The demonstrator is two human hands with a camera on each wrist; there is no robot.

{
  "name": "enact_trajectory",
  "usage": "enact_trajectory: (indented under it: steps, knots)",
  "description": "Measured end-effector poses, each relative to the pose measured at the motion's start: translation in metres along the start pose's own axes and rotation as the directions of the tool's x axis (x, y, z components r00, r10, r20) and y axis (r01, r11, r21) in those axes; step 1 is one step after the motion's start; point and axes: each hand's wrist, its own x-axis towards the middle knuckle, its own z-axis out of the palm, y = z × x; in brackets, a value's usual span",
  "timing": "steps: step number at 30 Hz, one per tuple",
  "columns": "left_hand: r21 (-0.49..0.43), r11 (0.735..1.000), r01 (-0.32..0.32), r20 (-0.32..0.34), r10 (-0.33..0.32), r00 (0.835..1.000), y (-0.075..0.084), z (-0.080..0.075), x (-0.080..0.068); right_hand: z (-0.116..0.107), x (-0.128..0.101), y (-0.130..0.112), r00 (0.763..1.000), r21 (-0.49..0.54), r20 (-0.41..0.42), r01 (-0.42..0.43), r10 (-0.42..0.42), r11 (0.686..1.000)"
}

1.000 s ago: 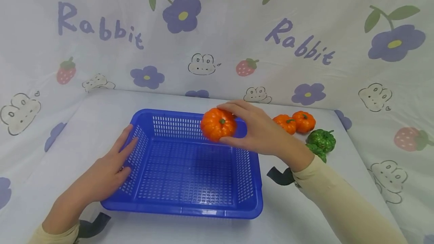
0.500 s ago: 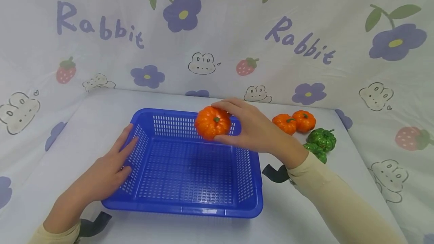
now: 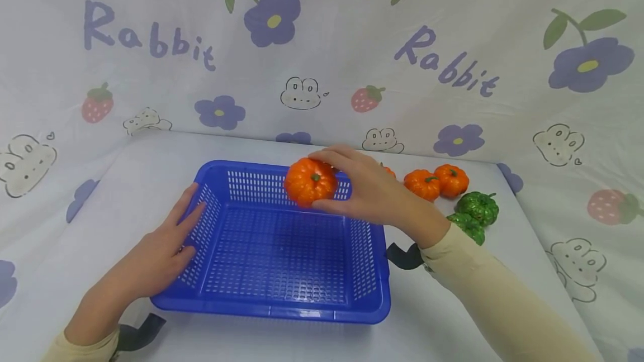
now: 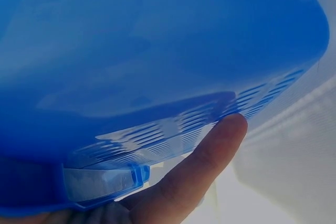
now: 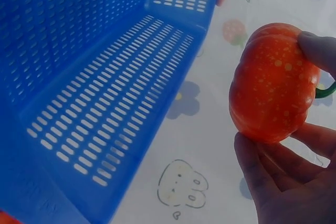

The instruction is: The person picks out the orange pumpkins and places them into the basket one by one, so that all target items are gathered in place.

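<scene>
My right hand (image 3: 372,186) holds a small orange pumpkin (image 3: 311,182) between thumb and fingers, above the far wall of the blue basket (image 3: 302,313). Its green stem (image 5: 326,92) points back toward the palm in the right wrist view. At the basket's left side, my left hand (image 3: 156,256) straddles the rim, some fingers reaching inside. From the left wrist view, one straight finger (image 4: 199,166) lies against the slotted outer wall (image 4: 152,135). Only bare slotted floor shows inside the basket.
Right of the basket lie two orange pumpkins (image 3: 421,184) and two shiny green ones (image 3: 477,209). Another orange pumpkin (image 3: 387,171) peeks out behind my right hand. A white cloth (image 3: 322,43) printed with flowers and rabbits hangs behind the table.
My right hand has carried the orange pumpkin a short way left along the basket's far wall, uncovering part of a pumpkin behind it. The left hand and basket have stayed put.
</scene>
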Motion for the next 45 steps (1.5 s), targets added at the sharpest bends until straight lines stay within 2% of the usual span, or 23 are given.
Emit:
enact_trajectory:
  steps: [11, 20, 36, 45]
  knots:
    - [-0.001, 1.0, 0.004, 0.009, -0.004, 1.0, 0.001, -0.002, 0.001, 0.005, 0.007, -0.005, 0.999, -0.013, 0.025, -0.024, 0.025, 1.0]
    - [-0.007, 1.0, 0.014, 0.02, -0.014, 1.0, 0.001, -0.002, 0.0, 0.011, 0.012, -0.006, 0.999, 0.027, 0.043, -0.005, 0.004, 1.0]
    - [0.0, 1.0, 0.017, 0.014, -0.017, 1.0, 0.0, -0.003, 0.001, 0.017, 0.021, -0.008, 0.999, 0.036, 0.049, 0.016, -0.018, 0.999]
    - [0.003, 1.0, 0.01, 0.013, -0.01, 1.0, 0.002, -0.001, 0.0, 0.019, 0.021, -0.007, 0.998, 0.034, 0.064, 0.0, -0.002, 0.999]
